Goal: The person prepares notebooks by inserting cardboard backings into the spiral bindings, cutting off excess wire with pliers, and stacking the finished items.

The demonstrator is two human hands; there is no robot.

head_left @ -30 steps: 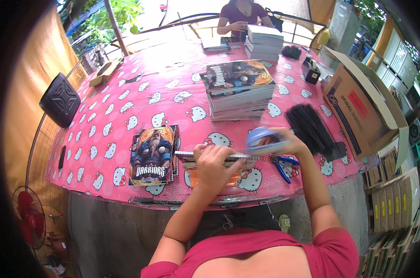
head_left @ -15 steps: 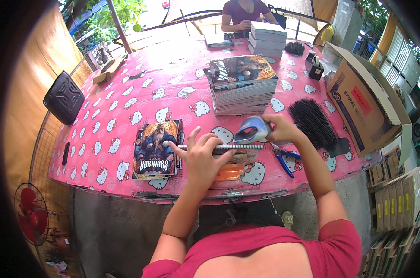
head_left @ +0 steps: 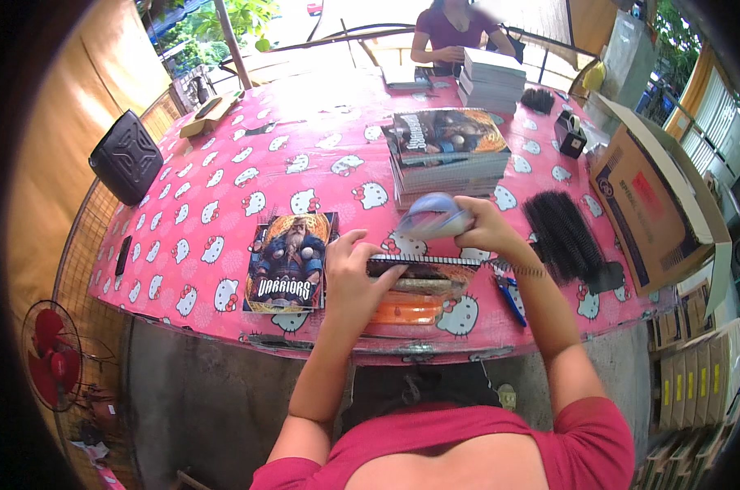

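My left hand (head_left: 355,269) presses down on a notebook (head_left: 423,273) with a black spiral binding along its top edge, lying near the front edge of the pink table (head_left: 223,188). My right hand (head_left: 480,229) grips the notebook's curled, blurred cover (head_left: 432,216) and holds it up above the spiral. An orange strip (head_left: 406,309) sticks out under the notebook. A finished notebook with a bearded warrior picture (head_left: 291,261) lies just left of my left hand.
A stack of printed notebooks (head_left: 447,155) stands behind my hands. Black spiral coils (head_left: 559,237) and blue-handled pliers (head_left: 510,296) lie to the right, next to an open cardboard box (head_left: 643,204). Another person (head_left: 455,33) works at the far side beside more stacks (head_left: 491,80).
My right hand has swung the cover up and over from the right side toward the spiral. My left hand has slid right along the binding.
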